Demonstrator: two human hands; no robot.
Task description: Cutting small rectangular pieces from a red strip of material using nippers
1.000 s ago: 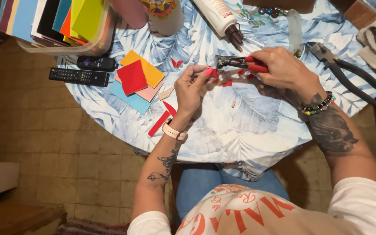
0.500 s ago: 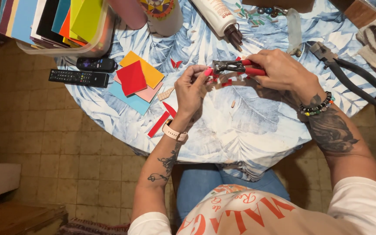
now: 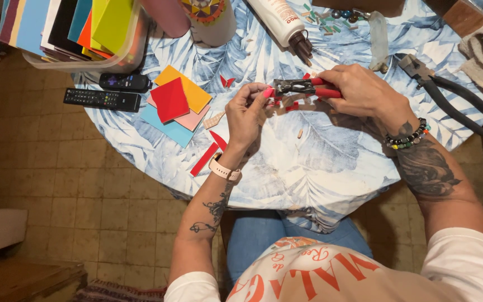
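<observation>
Both hands shifted little: right hand (image 3: 359,89) grips nippers (image 3: 303,88), left fingers (image 3: 263,95) pinch, seemingly, red shard.

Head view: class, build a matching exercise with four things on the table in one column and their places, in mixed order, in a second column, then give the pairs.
Things
1. red-handled nippers
2. black pliers
3. two remote controls
4. red strips

Places
A. at the table's left edge, below the box of coloured sheets
B. in the right hand
C. by the left hand's wrist
D. lying far right, untouched

Pairs: 1-B, 2-D, 3-A, 4-C
</observation>
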